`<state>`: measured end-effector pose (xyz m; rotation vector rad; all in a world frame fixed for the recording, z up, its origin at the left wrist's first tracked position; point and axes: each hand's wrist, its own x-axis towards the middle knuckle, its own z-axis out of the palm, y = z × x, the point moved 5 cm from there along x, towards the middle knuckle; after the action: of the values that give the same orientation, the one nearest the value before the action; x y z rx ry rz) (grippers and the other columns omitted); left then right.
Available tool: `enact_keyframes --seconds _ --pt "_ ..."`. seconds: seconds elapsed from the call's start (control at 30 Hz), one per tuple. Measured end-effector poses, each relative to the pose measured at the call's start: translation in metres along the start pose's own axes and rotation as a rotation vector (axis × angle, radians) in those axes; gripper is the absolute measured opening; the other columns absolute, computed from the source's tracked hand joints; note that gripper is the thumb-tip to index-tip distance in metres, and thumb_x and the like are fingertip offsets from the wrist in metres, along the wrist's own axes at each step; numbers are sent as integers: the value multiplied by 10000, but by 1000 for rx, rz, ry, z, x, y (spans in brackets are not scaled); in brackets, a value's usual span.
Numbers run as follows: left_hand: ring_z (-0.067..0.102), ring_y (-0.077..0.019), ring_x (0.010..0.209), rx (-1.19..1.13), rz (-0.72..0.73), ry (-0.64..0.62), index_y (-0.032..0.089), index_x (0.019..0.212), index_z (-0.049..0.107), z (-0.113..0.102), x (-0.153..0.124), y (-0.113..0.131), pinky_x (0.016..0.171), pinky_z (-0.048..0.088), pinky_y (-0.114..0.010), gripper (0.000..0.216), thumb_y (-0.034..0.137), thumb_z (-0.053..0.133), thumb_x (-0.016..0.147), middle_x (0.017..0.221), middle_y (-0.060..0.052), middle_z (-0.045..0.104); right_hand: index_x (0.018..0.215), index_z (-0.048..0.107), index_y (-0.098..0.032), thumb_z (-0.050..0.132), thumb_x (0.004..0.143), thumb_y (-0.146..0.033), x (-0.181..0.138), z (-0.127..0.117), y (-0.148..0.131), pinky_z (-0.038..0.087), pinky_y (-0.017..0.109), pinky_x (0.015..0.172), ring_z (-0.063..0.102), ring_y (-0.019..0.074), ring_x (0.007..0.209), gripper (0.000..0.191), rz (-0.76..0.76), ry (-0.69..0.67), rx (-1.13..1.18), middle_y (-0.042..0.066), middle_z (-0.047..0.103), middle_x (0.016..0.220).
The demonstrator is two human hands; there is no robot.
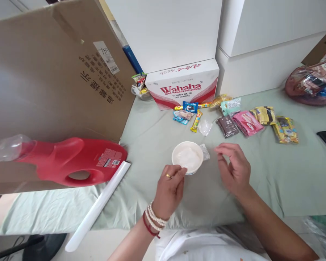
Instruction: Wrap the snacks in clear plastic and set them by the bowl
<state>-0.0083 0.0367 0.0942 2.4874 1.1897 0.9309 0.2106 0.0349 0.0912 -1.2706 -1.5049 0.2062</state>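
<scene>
The white bowl [174,154] sits on the pale green cloth [288,174] right in front of you, close to the middle of the view. It is round, stands upright, and is filled nearly to the rim with a pale white mass [188,157]. That mass is slightly glossy and uneven on top.

Your left hand [170,188] meets the bowl at about its 7 o'clock. The thumb and fingertips are pinched narrow at the rim, and you cannot tell whether anything is caught between them. Your right hand [233,166] hovers at the bowl's 3 o'clock, clear of it, with the fingers loosely curled and spread and nothing in them. A small clear wrapper [205,151] lies against the bowl at its 2 o'clock.

At the bowl's 12 o'clock, well apart, the closed Wahaha carton [183,85] stands against the white wall. In front of it and out toward 1 o'clock runs a row of snack packets [247,123]. At far 2 o'clock, a clear plastic bag [312,79] bulges with more packets.

At 9 o'clock a red jug [78,159] lies on its side against a large cardboard box [51,72]. The jug's clear cap points left.
</scene>
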Motion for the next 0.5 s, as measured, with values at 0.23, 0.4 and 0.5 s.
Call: enact_keyframes --seconds 0.23,0.4,0.5 --pt "579 -202 907 -52 70 -61 198 1265 579 38 -14 27 792 565 -343 430 -21 448 918 1101 -105 674 1101 696 -109 649 830 -29 20 68 -25 546 306 759 711 235 925 287 -153 -1135 -386 135 735 1106" --pt "642 -202 928 9 -10 0 176 1287 508 42 -21 14 810 576 -337 403 11 437 927 1042 -90 666 984 755 -101 657 849 -34 15 95 -12 543 323 726 723 262 901 180 -153 -1344 -562 137 767 1035" --pt "673 -197 916 12 -20 16 189 1293 493 41 -26 5 802 582 -337 379 58 456 939 1058 -83 667 848 748 -130 661 837 -32 8 97 -13 517 313 679 688 237 814 131 -186 -1342 -541 94 753 877"
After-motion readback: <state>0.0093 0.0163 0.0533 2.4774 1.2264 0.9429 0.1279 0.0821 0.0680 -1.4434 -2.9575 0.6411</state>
